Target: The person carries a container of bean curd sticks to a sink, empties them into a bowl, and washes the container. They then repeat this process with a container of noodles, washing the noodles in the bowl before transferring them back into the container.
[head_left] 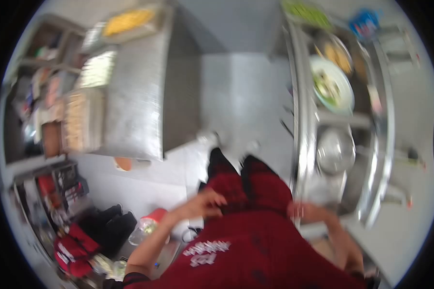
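Observation:
My left hand [207, 203] is in front of the red apron [246, 245] at waist height. Its fingers are loosely bent and apart, and nothing shows in them. My right hand [305, 212] is at the apron's right side, close to the near end of the metal sink unit [301, 159]. Motion blurs its fingers, so I cannot make out whether they hold anything. Nearest to it in the sink unit is a round metal bowl [335, 151]. Beyond that stands a pale bowl [348, 96] with green and white vegetables.
A steel worktable [135, 91] on the left bears a tray of yellow food [129, 21], white food [97, 70] and a tan tray [75, 123]. Farther along the sinks are green vegetables [306, 13] and a blue package [365, 24]. Another person [77, 250] is at lower left.

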`<state>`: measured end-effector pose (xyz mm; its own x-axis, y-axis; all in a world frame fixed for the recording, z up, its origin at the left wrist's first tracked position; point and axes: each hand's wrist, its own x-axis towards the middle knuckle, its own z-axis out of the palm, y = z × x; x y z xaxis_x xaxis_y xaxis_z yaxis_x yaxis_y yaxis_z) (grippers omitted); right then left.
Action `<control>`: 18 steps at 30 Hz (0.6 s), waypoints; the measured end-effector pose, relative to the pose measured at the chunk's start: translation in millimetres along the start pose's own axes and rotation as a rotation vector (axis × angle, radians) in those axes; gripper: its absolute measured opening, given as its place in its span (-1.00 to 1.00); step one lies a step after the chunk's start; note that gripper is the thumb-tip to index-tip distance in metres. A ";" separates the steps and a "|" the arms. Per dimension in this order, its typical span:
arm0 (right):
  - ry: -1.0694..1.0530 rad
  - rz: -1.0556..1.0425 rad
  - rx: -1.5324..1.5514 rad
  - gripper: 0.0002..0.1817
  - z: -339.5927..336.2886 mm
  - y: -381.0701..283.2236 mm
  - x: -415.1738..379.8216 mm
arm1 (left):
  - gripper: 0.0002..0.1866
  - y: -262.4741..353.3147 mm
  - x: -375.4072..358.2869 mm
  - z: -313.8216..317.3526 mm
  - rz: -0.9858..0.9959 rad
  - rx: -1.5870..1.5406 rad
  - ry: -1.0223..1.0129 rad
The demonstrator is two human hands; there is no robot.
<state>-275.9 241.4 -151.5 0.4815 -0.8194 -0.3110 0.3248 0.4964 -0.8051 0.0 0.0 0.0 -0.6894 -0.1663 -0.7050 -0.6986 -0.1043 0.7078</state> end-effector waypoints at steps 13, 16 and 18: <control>-0.085 0.012 -1.030 -0.78 -13.6 -121.2 -31.6 | -0.63 -14.1 20.1 78.6 0.373 0.180 0.082; -0.165 -0.031 -1.027 -0.79 -25.5 -124.6 -1.0 | -0.64 -33.9 15.1 86.0 0.295 0.003 0.166; -0.314 0.068 -1.068 -0.81 -36.6 -122.3 11.7 | -0.64 -31.9 20.9 75.1 0.259 -0.031 0.145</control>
<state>-339.8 160.7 -75.2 0.7052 -0.6160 -0.3510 -0.5044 -0.0880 -0.8590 -6.5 73.5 -40.6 -0.8080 -0.3299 -0.4881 -0.4949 -0.0695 0.8662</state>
